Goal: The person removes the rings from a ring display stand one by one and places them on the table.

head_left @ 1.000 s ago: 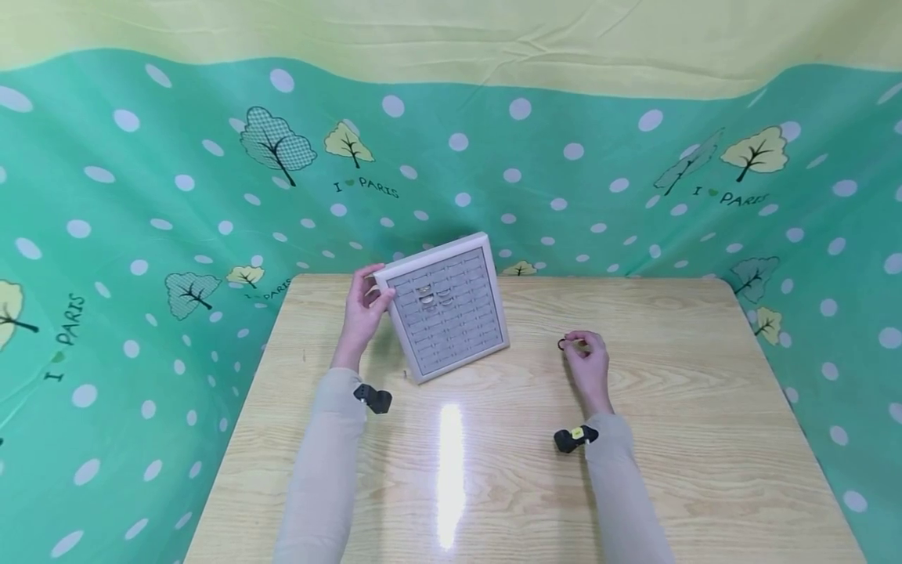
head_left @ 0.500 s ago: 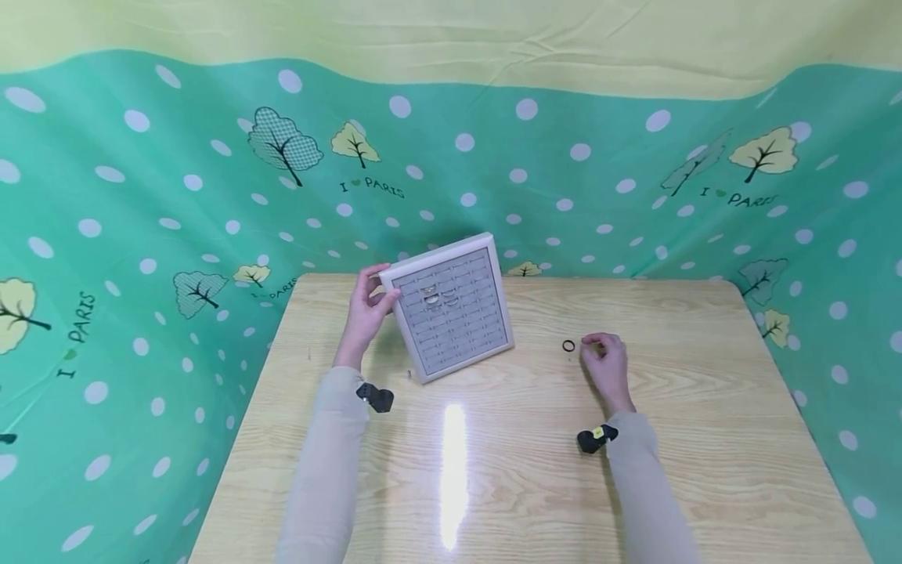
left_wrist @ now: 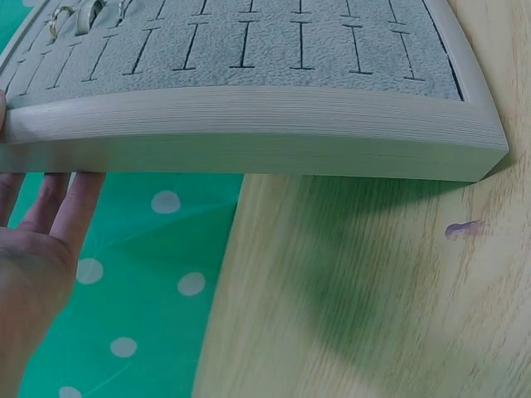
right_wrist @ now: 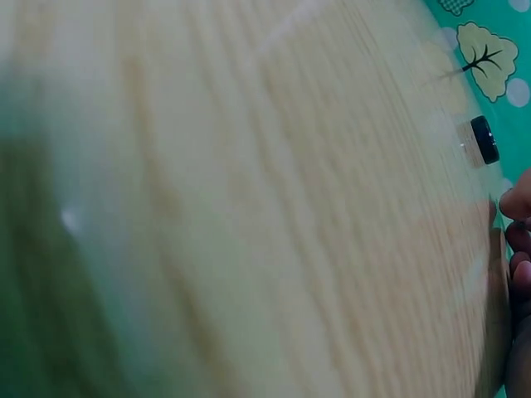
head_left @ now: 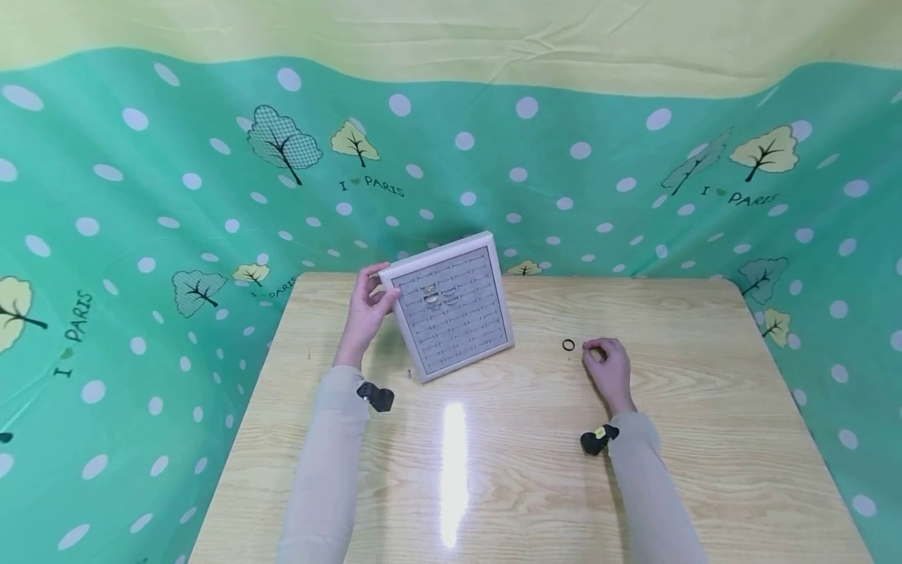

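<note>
A framed ring display tray [head_left: 458,313], lined with grey slotted padding, leans tilted at the back of the table. My left hand [head_left: 367,309] grips its upper left corner, thumb on the front and the other fingers behind the frame's edge. Several silvery rings [left_wrist: 89,15] sit in its slots. On the table, right of the tray, is a black ring [head_left: 568,345]. My right hand [head_left: 609,366] rests just to the right of that ring, a small gap away, fingers loosely curled with tips near the thumb. In the right wrist view the black ring [right_wrist: 484,139] stands apart from the fingertips [right_wrist: 516,199].
A light wooden table [head_left: 521,470] carries a bright reflected streak at its front middle. A small dark mark [left_wrist: 462,230] shows on the wood close to the tray's lower left corner. Green dotted cloth [head_left: 423,157] hangs around the back and sides.
My right hand has drawn away to the right from the black ring, which now shows uncovered on the table. My left hand keeps its grip on the tray.
</note>
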Motion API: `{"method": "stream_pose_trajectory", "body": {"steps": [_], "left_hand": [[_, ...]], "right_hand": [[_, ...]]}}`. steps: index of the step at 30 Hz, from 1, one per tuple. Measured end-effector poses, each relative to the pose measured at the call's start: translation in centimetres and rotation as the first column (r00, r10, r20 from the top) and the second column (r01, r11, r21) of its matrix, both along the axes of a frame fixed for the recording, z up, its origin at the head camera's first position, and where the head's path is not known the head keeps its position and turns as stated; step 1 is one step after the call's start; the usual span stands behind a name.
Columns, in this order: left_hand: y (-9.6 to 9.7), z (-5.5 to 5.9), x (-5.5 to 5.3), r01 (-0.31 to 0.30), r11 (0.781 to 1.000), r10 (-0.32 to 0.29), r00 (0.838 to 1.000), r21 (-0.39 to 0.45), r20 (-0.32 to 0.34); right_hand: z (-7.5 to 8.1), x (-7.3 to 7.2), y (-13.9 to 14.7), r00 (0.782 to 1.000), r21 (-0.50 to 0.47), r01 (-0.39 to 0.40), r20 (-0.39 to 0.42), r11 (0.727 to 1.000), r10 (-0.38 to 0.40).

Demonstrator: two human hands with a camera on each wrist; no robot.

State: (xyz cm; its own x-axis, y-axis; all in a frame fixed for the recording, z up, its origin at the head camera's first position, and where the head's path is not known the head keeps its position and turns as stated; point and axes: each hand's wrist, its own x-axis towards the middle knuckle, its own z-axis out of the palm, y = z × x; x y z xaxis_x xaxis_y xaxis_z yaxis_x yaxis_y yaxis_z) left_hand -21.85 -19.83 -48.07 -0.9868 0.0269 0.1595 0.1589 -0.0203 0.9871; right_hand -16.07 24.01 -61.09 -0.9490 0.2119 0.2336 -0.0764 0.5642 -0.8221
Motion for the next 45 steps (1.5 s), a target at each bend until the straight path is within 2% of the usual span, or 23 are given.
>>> {"method": "stream_pose_trajectory", "body": {"steps": [8,23,29,33,34,35,40,42,45], "left_hand": [[0.0,-0.1,0.0,-0.002,1.0,0.002,1.0,0.005,-0.001],[0.1,-0.1,-0.1,0.001,1.0,-0.001,1.0,-0.002,-0.005],[0.1,-0.1,-0.1,0.001,1.0,-0.001,1.0,0.014,-0.004],[0.0,-0.1,-0.1,0.007,1.0,-0.007,1.0,0.018,-0.007],[0.1,-0.2,-0.1,0.009,1.0,-0.009,1.0,0.018,-0.007],[0.1,-0.2,-0.2,0.01,1.0,-0.01,1.0,0.019,-0.008],[0.1,-0.2,-0.3,0.008,1.0,-0.008,1.0,0.024,0.001],[0.1,-0.1,-0.3,0.004,1.0,-0.004,1.0,0.027,0.007],[0.0,0.0,-0.2,0.001,1.0,-0.002,1.0,0.029,0.009]], "right_hand": [[-0.3,0.0,0.0,0.999,-0.016,0.012,0.035,1.0,-0.012],[-0.4,-0.1,-0.1,0.998,-0.014,0.062,0.023,0.998,-0.062],[-0.3,0.0,0.0,0.996,-0.11,0.09,0.04,0.99,-0.086],[0.2,0.3,0.1,0.991,-0.219,0.13,0.055,0.967,-0.121],[0.9,0.5,0.0,0.99,-0.245,0.137,0.068,0.96,-0.124],[1.6,0.7,-0.1,0.989,-0.26,0.139,0.078,0.956,-0.123],[2.6,0.8,0.0,0.985,-0.299,0.121,0.154,0.947,-0.077],[2.1,0.4,0.0,0.984,-0.302,0.102,0.169,0.948,-0.052],[2.9,0.3,-0.6,0.984,-0.301,0.063,0.18,0.952,-0.008]]}}
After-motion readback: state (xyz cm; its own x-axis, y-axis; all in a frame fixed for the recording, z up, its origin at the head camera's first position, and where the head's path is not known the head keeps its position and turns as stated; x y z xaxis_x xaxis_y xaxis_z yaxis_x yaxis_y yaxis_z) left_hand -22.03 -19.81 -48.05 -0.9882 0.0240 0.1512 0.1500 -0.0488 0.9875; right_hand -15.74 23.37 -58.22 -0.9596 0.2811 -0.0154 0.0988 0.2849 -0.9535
